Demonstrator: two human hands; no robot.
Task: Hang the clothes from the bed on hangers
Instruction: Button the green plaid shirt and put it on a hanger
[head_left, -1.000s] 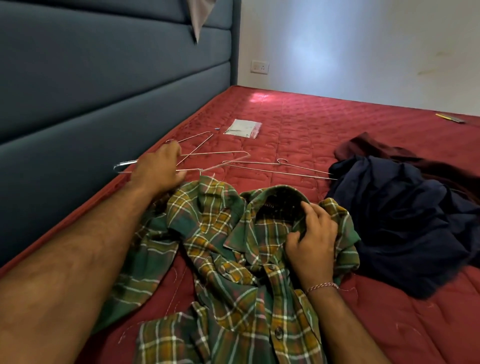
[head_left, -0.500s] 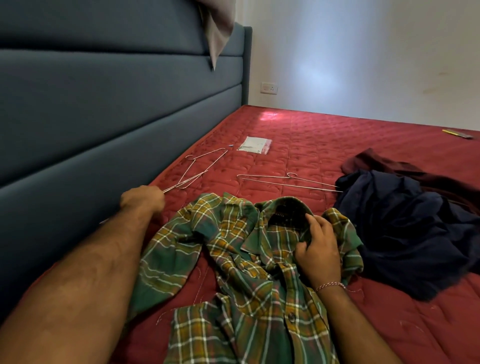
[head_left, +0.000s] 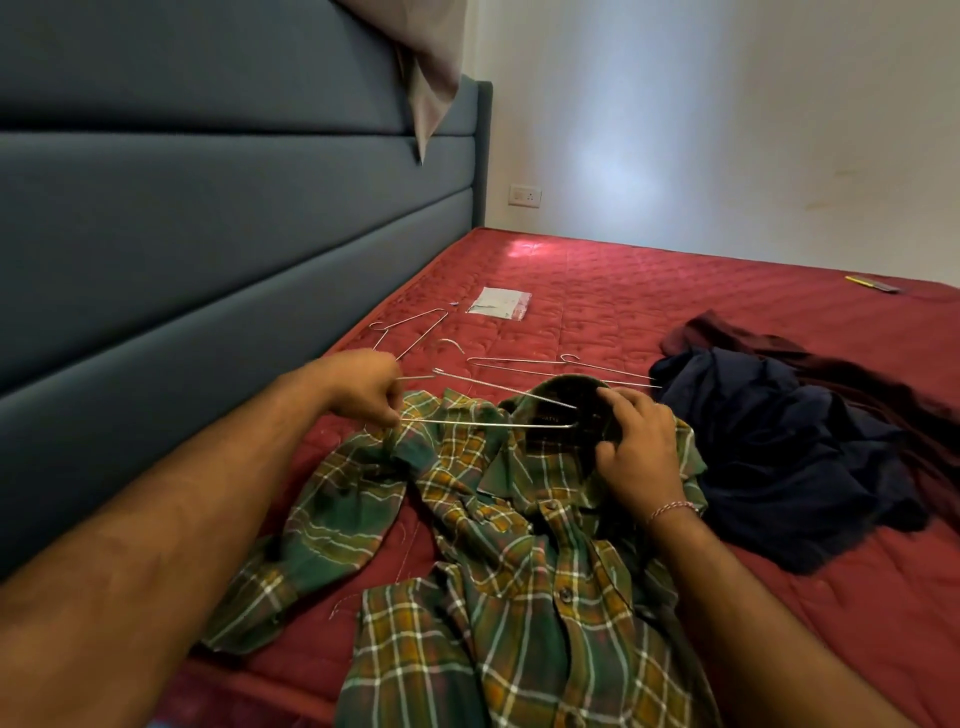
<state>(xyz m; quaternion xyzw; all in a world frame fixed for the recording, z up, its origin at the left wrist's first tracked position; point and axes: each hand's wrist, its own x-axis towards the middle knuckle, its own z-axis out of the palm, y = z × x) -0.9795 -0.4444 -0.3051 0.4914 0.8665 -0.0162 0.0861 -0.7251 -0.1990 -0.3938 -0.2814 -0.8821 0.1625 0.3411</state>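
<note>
Wire hanger now lifted by left hand to shirt collar, right hand still gripping collar.

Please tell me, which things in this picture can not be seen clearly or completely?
- Head view: the green plaid shirt is cut off by the bottom edge.
- The maroon garment is mostly hidden under the dark navy garment.
- The print on the clear plastic packet is too small.
- The left hand hides its fingers and part of the thin wire hanger.
</note>
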